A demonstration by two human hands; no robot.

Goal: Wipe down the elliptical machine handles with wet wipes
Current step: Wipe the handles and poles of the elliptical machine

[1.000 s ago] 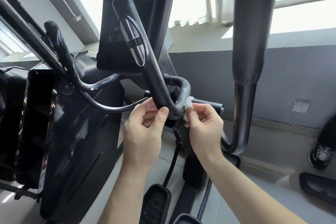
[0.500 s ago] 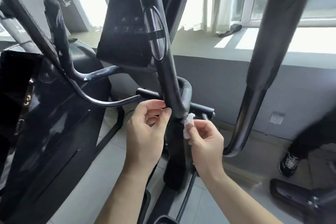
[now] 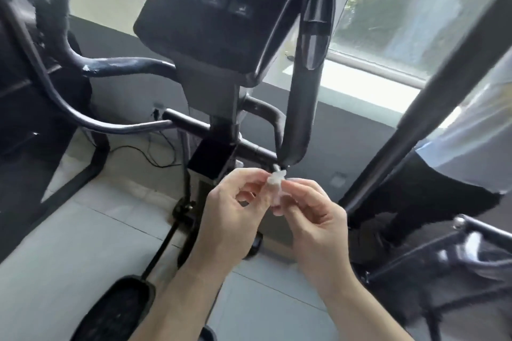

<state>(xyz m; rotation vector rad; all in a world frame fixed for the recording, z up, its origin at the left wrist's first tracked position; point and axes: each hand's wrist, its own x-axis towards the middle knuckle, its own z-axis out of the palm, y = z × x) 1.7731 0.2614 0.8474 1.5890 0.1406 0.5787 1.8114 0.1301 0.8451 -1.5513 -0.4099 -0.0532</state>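
The left hand (image 3: 230, 213) has let go of the curved handle (image 3: 302, 108); its fingertips and the right hand's (image 3: 315, 219) now pinch the crumpled wet wipe (image 3: 274, 180) just below, likely refolding it.

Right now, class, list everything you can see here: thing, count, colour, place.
console: one, black, top centre
right handle: one, black, just above the wipe
left handle: one, black, top left
swing bar: one, black, slanting at right
pedal: one, black, bottom left
floor: one, grey tiles, below
wet wipe: one, white, centre
other person: one, dark trousers, far right
left hand: one, fingers pinch wipe
right hand: one, fingers pinch wipe
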